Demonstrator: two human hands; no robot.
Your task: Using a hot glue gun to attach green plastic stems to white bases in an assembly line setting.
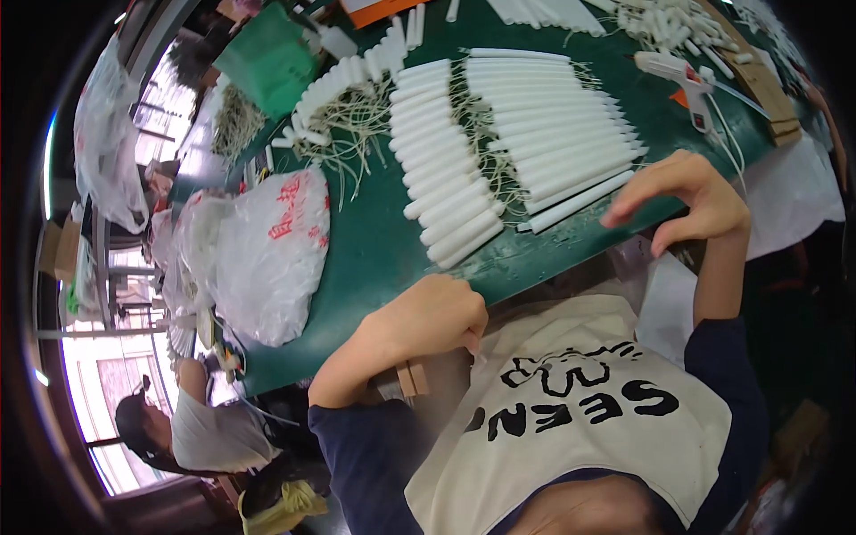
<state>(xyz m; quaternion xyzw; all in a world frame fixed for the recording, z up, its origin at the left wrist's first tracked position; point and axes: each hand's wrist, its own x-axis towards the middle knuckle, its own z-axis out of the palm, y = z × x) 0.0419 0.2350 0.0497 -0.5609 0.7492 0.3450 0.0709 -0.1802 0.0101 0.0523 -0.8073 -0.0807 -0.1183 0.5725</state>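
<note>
A worker's right hand (691, 198) hovers with fingers spread and curled, gripping nothing, just beside the near end of a row of long white tubes (557, 134) laid side by side on a green surface (374, 250). The fingertips sit close to the last tube in that row, though contact cannot be made out. The left hand (428, 316) rests closed in a loose fist at the surface's near edge — whether it holds anything cannot be told.

A second row of shorter white tubes (441, 160) lies to the left of the long ones, with thin pale strings (486, 143) trailing between the two rows. Farther left, more short white pieces (343, 80) curve in a line above a tangle of string. A white glue gun (682, 76) lies at the far right of the surface, near a wooden strip. Bulging clear plastic bags (263, 245) sit at the left end — beyond them another person in a pale shirt (209, 432) bends over.
</note>
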